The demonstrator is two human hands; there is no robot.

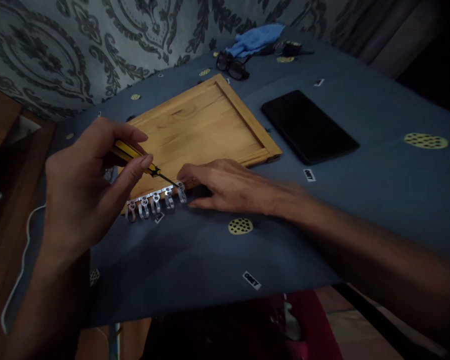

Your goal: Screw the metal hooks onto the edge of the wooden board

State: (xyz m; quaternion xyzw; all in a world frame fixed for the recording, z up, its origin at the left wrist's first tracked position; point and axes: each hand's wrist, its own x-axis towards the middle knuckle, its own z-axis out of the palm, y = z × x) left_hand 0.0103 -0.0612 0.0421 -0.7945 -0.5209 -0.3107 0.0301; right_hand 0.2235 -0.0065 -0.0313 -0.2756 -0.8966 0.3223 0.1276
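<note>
A framed wooden board (195, 130) lies on the blue patterned cloth. Along its near edge runs a row of several metal hooks (156, 201). My left hand (93, 180) is closed round the handle of a yellow and black screwdriver (137, 158), held between thumb and fingers. The screwdriver's tip meets the rightmost hook at its upper part. Beside that same hook, my right hand (225, 187) rests at the board's near edge, with thumb and index finger apart on either side of a dark gap. Its other fingers are tucked out of sight, and whether it grips the board's edge is unclear.
A black tablet or phone (309, 127) lies right of the board. Sunglasses (232, 66), a blue cloth (257, 39) and a dark object (288, 48) sit near the patterned wall. A white cable (27, 245) hangs at the left beside wooden furniture (3, 225).
</note>
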